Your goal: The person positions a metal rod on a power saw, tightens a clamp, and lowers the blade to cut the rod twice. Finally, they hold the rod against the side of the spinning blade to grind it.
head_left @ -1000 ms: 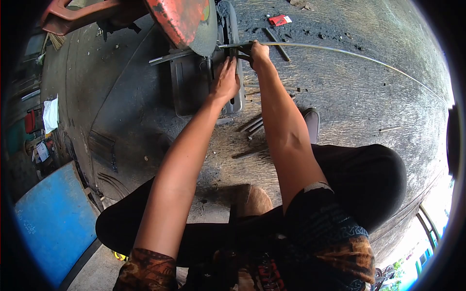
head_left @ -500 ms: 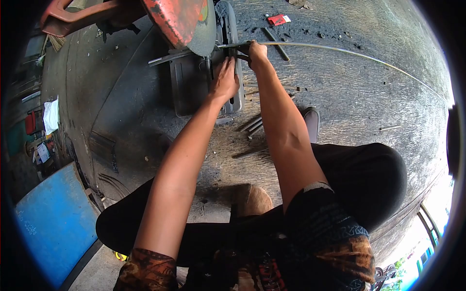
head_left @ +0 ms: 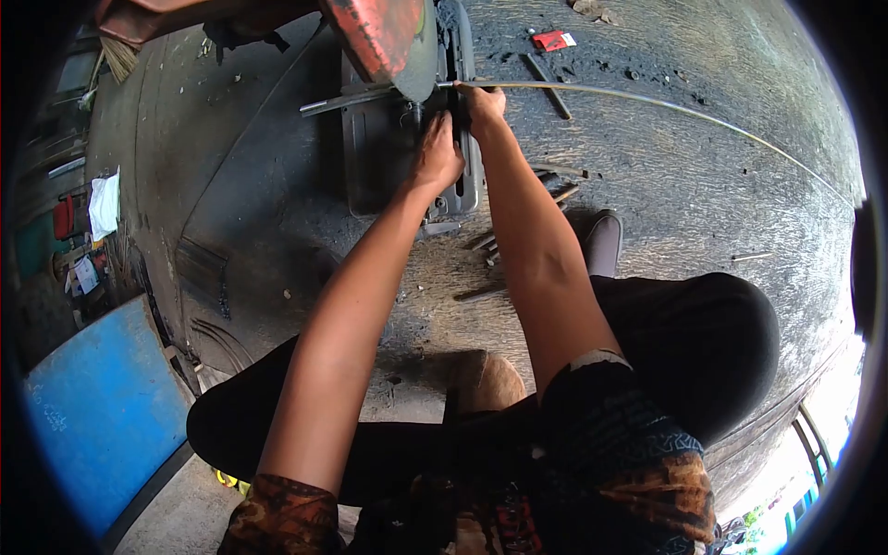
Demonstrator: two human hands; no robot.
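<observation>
A chop saw with a worn orange guard stands ahead of me, its grey disc edge beside the guard. Across its dark metal base lies a long thin metal rod, which runs far out to the right and bows. My right hand is closed on this rod just right of the disc, fingers pointing toward it. Over the base, below the disc, my left hand is closed with its fingers bent. Whatever it grips by the saw's clamp is hidden.
A short dark bar and a red packet lie on the floor at the upper right. Cut metal pieces are near my shoe. A blue panel leans at the lower left.
The view has shifted, so the saw appears farther right. My right hand has come nearer the disc along the rod. The left hand's fingers, straighter before, are now bent.
</observation>
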